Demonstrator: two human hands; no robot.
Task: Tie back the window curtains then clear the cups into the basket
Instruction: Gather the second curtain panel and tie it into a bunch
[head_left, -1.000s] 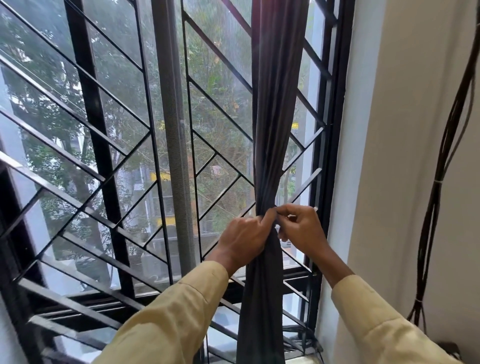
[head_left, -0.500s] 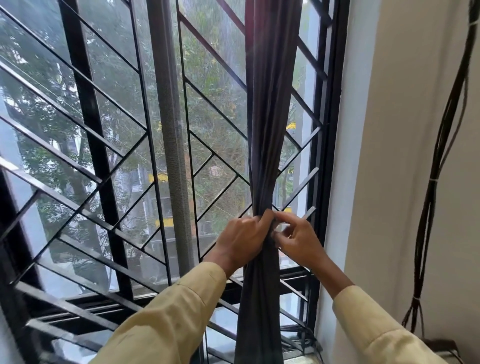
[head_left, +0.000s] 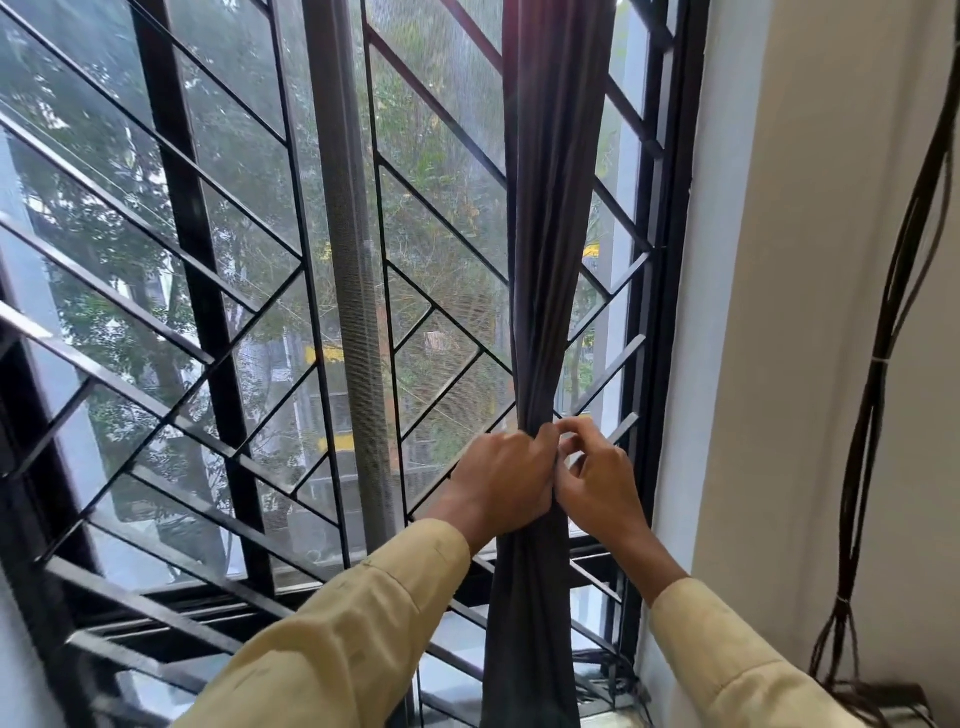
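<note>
Curtain is bunched but shows no finished tie, so tying seems underway; cups and basket are out of sight. It hangs as one narrow rope, long axis vertical, against the window, at its right side. Left hand grips its waist; right hand pinches the cloth beside it.

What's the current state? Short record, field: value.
curtain: dark grey fabric curtain, bunched into one rope, hanging in front of the grille
left grip: hand wraps the bunch at its narrowest point
right grip: fingertips pinch at the same spot, beside the left
tie: not discernible
window: black metal window grille
wall: black cable bundle hanging at right
cups, basket: not in view
</note>
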